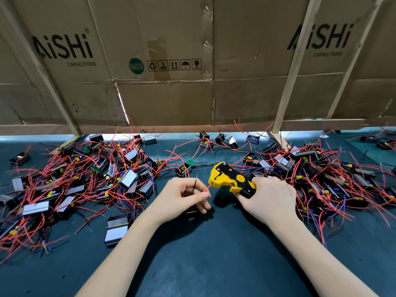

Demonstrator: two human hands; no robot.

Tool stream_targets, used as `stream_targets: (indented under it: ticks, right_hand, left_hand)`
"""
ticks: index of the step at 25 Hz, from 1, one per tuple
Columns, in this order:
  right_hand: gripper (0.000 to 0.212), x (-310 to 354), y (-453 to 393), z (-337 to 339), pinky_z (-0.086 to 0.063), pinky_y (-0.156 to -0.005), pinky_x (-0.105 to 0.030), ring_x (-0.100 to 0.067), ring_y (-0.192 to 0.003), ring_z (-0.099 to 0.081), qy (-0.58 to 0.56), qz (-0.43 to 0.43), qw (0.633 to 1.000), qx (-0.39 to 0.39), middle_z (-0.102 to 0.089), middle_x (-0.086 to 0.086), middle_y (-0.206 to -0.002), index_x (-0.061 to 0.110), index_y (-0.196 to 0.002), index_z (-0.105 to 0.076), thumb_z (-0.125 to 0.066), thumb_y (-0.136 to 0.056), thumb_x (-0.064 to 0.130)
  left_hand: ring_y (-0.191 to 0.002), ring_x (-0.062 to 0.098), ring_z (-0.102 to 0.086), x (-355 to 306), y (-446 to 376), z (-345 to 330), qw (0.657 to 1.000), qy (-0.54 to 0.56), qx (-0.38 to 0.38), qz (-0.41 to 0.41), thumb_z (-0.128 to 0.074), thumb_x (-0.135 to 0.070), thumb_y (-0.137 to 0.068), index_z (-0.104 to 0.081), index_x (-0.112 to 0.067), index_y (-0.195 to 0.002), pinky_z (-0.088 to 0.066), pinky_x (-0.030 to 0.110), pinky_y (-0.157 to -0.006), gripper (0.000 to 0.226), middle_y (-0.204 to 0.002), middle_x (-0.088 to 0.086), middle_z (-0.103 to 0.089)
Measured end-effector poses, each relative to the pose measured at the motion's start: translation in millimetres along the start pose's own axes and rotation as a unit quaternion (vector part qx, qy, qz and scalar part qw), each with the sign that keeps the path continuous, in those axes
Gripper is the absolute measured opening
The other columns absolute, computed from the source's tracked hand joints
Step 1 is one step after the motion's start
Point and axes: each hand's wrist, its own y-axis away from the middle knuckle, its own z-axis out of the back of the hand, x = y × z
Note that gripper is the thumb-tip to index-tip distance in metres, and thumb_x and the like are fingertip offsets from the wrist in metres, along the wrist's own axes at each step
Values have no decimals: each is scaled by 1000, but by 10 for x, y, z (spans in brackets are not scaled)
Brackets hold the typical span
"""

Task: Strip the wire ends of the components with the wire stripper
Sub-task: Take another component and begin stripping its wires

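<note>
My right hand grips the handles of a yellow and black wire stripper, whose jaws point left. My left hand pinches a short red wire between thumb and forefinger, its tip right at the stripper's jaws. A black wire sticks up from the same hand. Under the left palm sits a dark component, mostly hidden.
Large heaps of black components with red wires lie on the dark green mat at the left and at the right. A wall of cardboard boxes rises behind on wooden slats.
</note>
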Motion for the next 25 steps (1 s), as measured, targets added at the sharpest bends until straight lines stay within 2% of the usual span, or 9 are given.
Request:
stream_targets:
  ticks: [4, 7, 9, 12, 15, 21, 25]
  right_hand:
    - [54, 16, 10, 24, -30, -65, -30, -23, -87, -65, 20, -10, 999, 31, -38, 8, -63, 26, -74, -65, -50, -75, 78]
    - [58, -5, -8, 77, -30, -61, -28, -25, -78, -67, 31, -27, 999, 18, -29, 9, -56, 26, -64, -56, -45, -75, 82]
    - [59, -29, -16, 79, -29, -60, -28, -25, -76, -67, 34, -37, 999, 19, -28, 10, -54, 25, -63, -51, -45, -74, 83]
    - [57, -42, -7, 34, -32, -60, -29, -26, -80, -67, 15, -39, 999, 0, -42, 10, -62, 25, -73, -55, -46, -74, 81]
    - [56, -45, -6, -8, -33, -59, -30, -28, -83, -66, -10, -29, 999, -40, -60, 2, -79, 20, -81, -52, -53, -75, 75]
    - [54, -65, -29, -28, -40, -61, -31, -29, -79, -65, -53, -31, 996, -71, -60, 1, -76, 20, -75, -47, -58, -73, 72]
    - [51, -47, -21, -26, -44, -67, -37, -31, -78, -65, -28, 6, 996, -87, -62, -3, -78, 15, -77, -57, -69, -68, 63]
  left_hand:
    - [-73, 28, -73, -31, 16, 26, 1000, -22, 8, -3, -66, -9, -91, -69, -3, -94, -54, 25, -72, 7, -81, 12, -75]
    - [-90, 24, -73, -82, 46, 85, 999, -14, 29, -7, -73, -12, -87, -71, -12, -101, -54, 24, -82, 15, -94, 9, -76]
    - [-95, 25, -72, -91, 52, 104, 999, 18, 38, -3, -67, -10, -91, -71, -6, -106, -53, 24, -86, 16, -100, 11, -75]
    - [-89, 26, -74, -90, 47, 76, 999, 27, 27, 4, -54, -18, -98, -72, -4, -109, -53, 24, -85, 26, -97, 11, -76]
    - [-70, 22, -71, -96, 36, 37, 1000, 9, 16, 19, -49, -24, -100, -73, -7, -110, -54, 23, -77, 31, -82, 13, -76]
    - [-57, 20, -64, -95, 17, -26, 998, -40, 20, 38, -49, -29, -101, -75, -10, -99, -52, 23, -67, 32, -66, 12, -72]
    - [-53, 16, -61, -86, 19, -34, 996, -81, 29, 37, -50, -32, -101, -76, -15, -95, -49, 20, -66, 31, -61, 7, -70]
